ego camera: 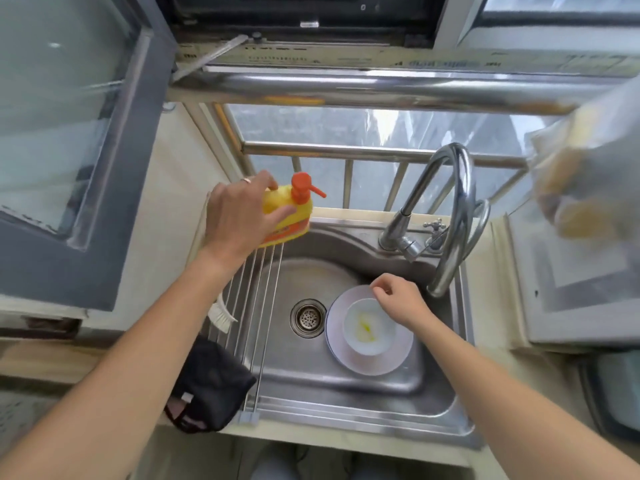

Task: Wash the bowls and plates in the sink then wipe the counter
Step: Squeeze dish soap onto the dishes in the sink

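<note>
Sink (346,403) holds bowl (369,327) under right hand (398,299); left hand (239,216) grips soap bottle (294,213).

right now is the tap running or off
Off, as far as the view shows: no stream falls from the faucet spout, and the bowl below holds only a yellow smear.

A white bowl (370,327) sits right side up on a round, pale plate (367,362) in the shiny metal sink (346,403), just right of the drain. The bowl has yellow smears inside. The plate lies flat on the sink bottom, under the tap.
</note>
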